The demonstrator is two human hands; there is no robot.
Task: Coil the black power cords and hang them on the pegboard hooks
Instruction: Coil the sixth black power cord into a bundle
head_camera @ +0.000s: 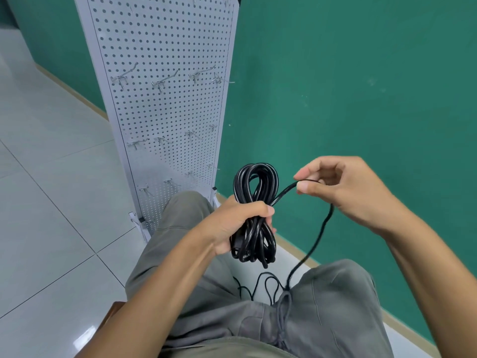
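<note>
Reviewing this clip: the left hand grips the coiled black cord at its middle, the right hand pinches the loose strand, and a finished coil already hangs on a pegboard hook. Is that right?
Not quite. In the head view every pegboard hook in sight is bare; no coil hangs yet. The rest holds: the left hand grips the coiled black cord at its middle, and the right hand pinches the loose strand.

Pale glossy tiled floor carries the white pegboard stand on its feet, beside the green wall

Black cord, white pegboard (dotted with holes), green wall.
</note>
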